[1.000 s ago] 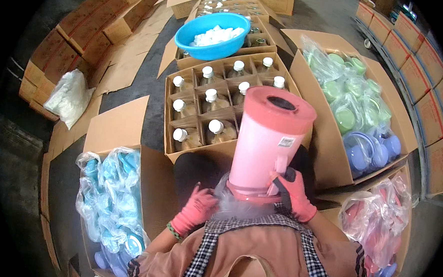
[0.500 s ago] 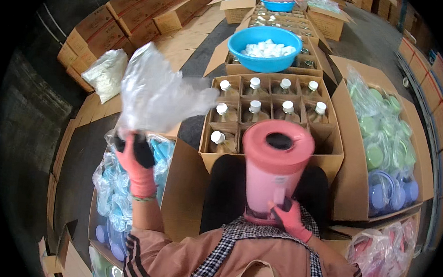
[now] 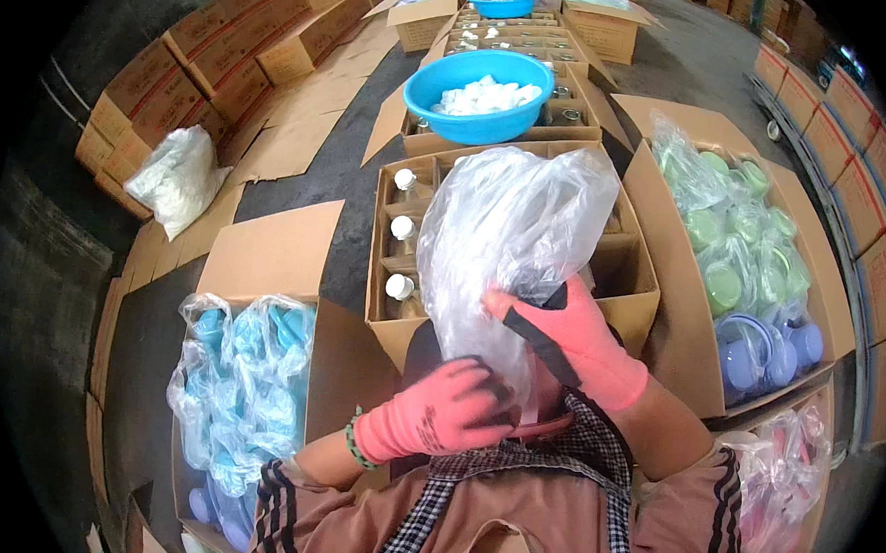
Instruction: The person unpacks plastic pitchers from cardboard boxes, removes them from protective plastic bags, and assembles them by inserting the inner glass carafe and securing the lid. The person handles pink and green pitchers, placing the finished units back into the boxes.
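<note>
A clear plastic bag [image 3: 511, 215] now hangs over a pink pitcher [image 3: 543, 427] at my lap. The bag covers most of the pitcher; pink shows only low down, between my hands. My left hand [image 3: 446, 412], in a pink and black glove, has its fingers curled at the bag's lower left edge. Higher up on the right side, my right hand [image 3: 585, 344], gloved alike, pinches the plastic between thumb and fingers; some fingertips are hidden by the bag. Right beyond stands a divided carton [image 3: 390, 329] with white-capped glass bottles [image 3: 402, 228], partly hidden behind the bag.
A blue basin [image 3: 476, 126] of white caps sits on a farther bottle carton. At my left is a carton [image 3: 353, 372] of bagged blue pieces. On the right are a carton [image 3: 689, 369] of green and purple pieces and bagged pink pieces [image 3: 773, 474]. Stacked cartons [image 3: 244, 56] line the left wall.
The bag has come from the far left to over the pitcher, carried by my left hand. My right hand has left the pitcher's handle and moved up onto the bag.
</note>
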The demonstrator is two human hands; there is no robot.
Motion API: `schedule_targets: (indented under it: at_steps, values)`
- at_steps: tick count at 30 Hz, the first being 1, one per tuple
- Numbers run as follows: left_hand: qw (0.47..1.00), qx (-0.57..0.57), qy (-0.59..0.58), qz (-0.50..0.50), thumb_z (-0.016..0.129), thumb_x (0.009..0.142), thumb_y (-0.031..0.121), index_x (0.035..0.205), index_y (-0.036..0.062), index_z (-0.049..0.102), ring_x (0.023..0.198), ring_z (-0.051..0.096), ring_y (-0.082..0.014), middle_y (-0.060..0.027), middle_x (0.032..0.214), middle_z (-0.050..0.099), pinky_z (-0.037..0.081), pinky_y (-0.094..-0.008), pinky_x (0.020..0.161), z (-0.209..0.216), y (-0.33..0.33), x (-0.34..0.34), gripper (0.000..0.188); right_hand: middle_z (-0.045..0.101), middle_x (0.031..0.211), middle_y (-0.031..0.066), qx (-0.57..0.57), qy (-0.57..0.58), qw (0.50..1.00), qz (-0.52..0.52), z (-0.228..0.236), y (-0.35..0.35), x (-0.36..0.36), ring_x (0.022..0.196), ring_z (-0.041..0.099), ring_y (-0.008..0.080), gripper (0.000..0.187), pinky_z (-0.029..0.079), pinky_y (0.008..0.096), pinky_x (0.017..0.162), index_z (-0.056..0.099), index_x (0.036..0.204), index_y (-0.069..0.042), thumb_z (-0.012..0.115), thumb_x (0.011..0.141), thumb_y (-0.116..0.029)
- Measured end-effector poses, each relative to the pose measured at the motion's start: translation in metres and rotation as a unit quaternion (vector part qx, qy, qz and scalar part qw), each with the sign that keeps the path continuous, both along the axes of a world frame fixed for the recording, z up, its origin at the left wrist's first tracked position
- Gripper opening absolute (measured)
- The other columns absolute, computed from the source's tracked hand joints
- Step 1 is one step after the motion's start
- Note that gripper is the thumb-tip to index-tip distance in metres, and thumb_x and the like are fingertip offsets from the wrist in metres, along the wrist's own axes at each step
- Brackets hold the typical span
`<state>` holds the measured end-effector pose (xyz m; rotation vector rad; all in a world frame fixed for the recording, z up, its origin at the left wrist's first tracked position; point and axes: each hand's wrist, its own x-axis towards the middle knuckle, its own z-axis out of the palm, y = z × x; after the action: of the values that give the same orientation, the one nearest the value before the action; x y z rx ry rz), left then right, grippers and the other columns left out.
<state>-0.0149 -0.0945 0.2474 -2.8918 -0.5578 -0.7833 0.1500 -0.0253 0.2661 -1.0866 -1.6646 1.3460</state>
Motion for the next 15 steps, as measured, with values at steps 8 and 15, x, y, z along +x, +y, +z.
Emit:
schedule_targets:
  at_steps: [8, 15]
  values:
    - [0.596, -0.606, -0.499, 0.168, 0.052, 0.079, 0.007, 0.133, 0.0062, 0.020, 0.106, 0.042, -0.0151, -0.0066, 0.123, 0.037, 0.036, -0.0266, 0.089, 0.001, 0.040, -0.021, 0.063, 0.049, 0.097, 0.0188, 0.385, -0.043, 0.898, 0.211, -0.002, -0.042, 0.002, 0.084, 0.048, 0.0323, 0.033, 0.039, 0.0376, 0.077, 0.050, 0.108, -0.007, 0.057, 0.079, -0.021]
    - [0.552, -0.355, -0.752, 0.054, 0.051, 0.084, 0.019, 0.096, 0.0124, 0.045, 0.085, 0.048, -0.0142, -0.0029, 0.083, 0.046, 0.038, -0.0292, 0.081, 0.023, 0.145, -0.045, 0.015, 0.056, 0.076, 0.0137, 0.428, -0.337, 0.776, 0.319, 0.016, -0.004, 0.034, 0.082, 0.054, 0.0248, 0.022, 0.042, 0.0362, 0.074, 0.055, 0.089, 0.000, 0.050, 0.074, -0.015]
